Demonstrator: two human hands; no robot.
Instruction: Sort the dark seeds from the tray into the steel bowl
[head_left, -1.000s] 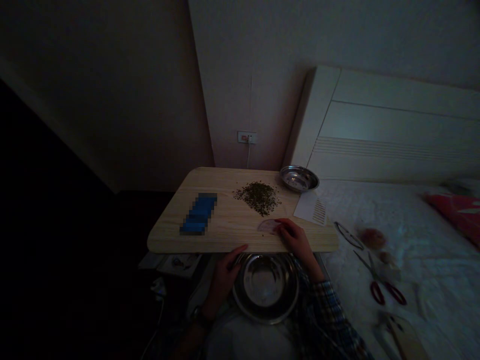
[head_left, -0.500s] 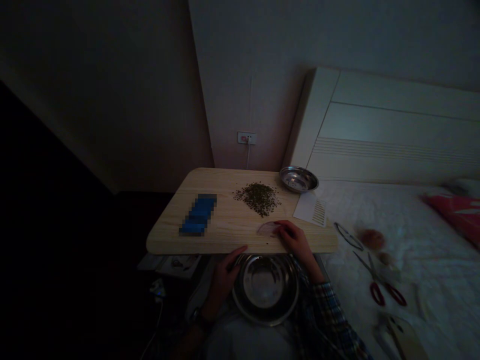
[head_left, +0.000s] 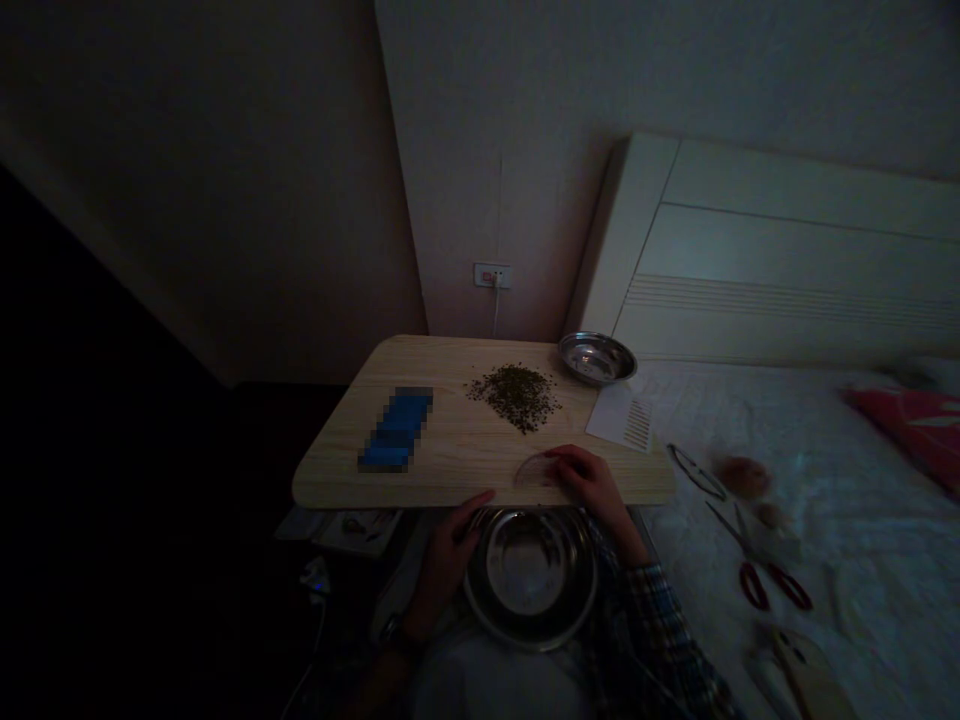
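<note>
My right hand is closed on a clear, curved plastic piece, which rests on the wooden tabletop close to its near edge. Just in front of that edge, a wide steel bowl sits on my lap. At its left rim is my left hand, index finger stretched to the table edge and the other fingers curled by the rim. A dark speck lies at the edge below the plastic piece. Beyond my right hand spreads a pile of small greenish-brown grains.
A second steel bowl stands at the table's back right corner, beside a white card with a row of strips. A blurred-out blue item lies left. On the bed are red-handled scissors. A socket is on the wall.
My right hand and the plastic piece have come slightly nearer to me. The dark speck has shifted from the tabletop to its near edge. My left hand stays in place.
</note>
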